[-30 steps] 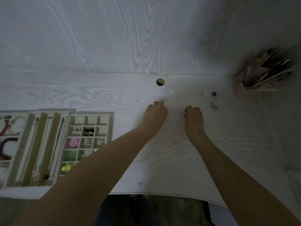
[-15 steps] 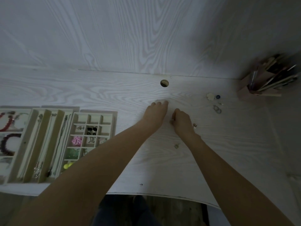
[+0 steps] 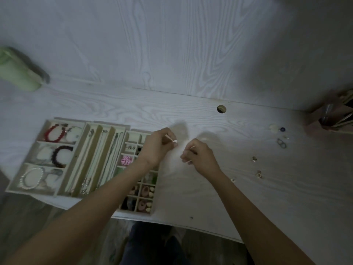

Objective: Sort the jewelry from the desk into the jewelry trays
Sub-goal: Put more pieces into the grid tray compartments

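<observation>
Two hands at frame centre, fingers curled: left hand (image 3: 158, 145) pinches a small pale piece at its fingertips; right hand (image 3: 198, 156) also curled, what it grips too blurred to tell. Jewelry trays at left: bracelet tray (image 3: 28, 150), necklace tray (image 3: 99, 134), small-compartment tray (image 3: 131, 133) partly under left forearm. Loose rings & earrings (image 3: 257, 174) lie right of centre on desk (image 3: 210, 188); more bits (image 3: 281, 143) farther upper right.

Three jewelry trays (image 3: 45, 159); two hands (image 3: 156, 146); one green cup (image 3: 17, 71); one pen holder (image 3: 332, 119)
</observation>
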`<control>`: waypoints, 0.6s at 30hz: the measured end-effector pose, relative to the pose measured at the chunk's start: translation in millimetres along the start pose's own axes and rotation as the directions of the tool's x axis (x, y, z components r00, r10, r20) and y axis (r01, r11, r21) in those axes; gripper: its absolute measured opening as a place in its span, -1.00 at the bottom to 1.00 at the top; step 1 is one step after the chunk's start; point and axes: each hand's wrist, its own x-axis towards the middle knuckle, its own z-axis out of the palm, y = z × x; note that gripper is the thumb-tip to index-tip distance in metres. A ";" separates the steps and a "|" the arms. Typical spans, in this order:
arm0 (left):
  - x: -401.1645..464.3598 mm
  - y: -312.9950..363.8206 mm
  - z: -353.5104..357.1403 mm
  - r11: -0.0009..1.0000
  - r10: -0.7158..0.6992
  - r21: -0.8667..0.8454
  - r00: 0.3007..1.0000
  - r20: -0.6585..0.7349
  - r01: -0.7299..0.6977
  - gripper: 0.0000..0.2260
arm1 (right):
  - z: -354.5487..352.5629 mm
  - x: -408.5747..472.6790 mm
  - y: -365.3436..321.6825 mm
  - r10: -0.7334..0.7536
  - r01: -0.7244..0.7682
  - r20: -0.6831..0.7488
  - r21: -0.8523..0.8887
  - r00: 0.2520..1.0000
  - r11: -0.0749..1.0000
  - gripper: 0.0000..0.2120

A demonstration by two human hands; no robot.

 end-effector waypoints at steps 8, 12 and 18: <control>-27.5 -75.6 -87.7 0.990 -0.112 0.069 0.986 -0.121 0.121 -0.86 | 60.2 6.8 -44.8 -0.066 0.061 0.160 0.034 0.985 0.998 -0.90; -30.3 -98.3 -105.1 0.991 -0.120 0.049 0.983 -0.138 0.128 -0.90 | 84.6 10.3 -54.1 -0.057 0.050 0.158 0.049 0.986 0.998 -0.94; -17.8 -110.3 -102.0 0.975 -0.102 0.191 0.991 -0.081 0.116 -0.92 | 100.8 17.7 -56.5 -0.019 0.022 0.113 -0.018 0.993 1.000 -0.93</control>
